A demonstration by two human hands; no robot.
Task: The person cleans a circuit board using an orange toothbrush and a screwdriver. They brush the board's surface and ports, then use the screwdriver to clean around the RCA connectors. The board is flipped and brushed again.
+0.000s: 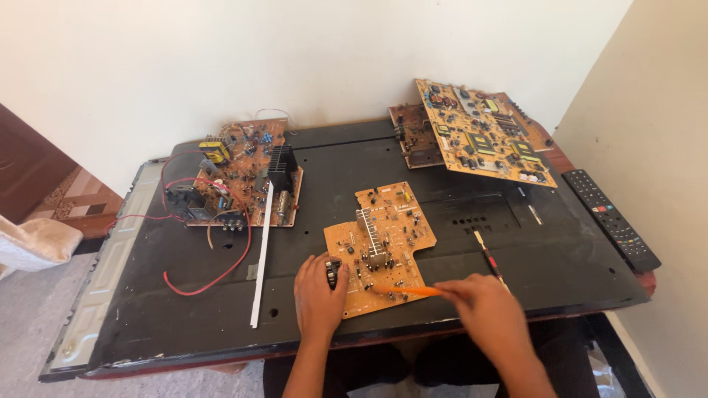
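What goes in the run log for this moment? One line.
left hand: steadies small orange circuit board | right hand: holds thin orange tool to board | surface: black panel

The left hand (318, 291) covers the near left corner of the orange circuit board (380, 247); what lies beneath the palm cannot be seen; the right hand (483, 306) is motion-blurred, its fingers indistinct, and it hides the rear end of the orange tool (405, 290) and the near end of the red-and-black probe (490, 259); both forearms are cut off by the bottom edge; the dark brown board (415, 136) at the panel's far right corner is largely hidden under the large yellow board (483, 133); component markings are too small to tell; the cloth (33, 242) runs off the left edge.
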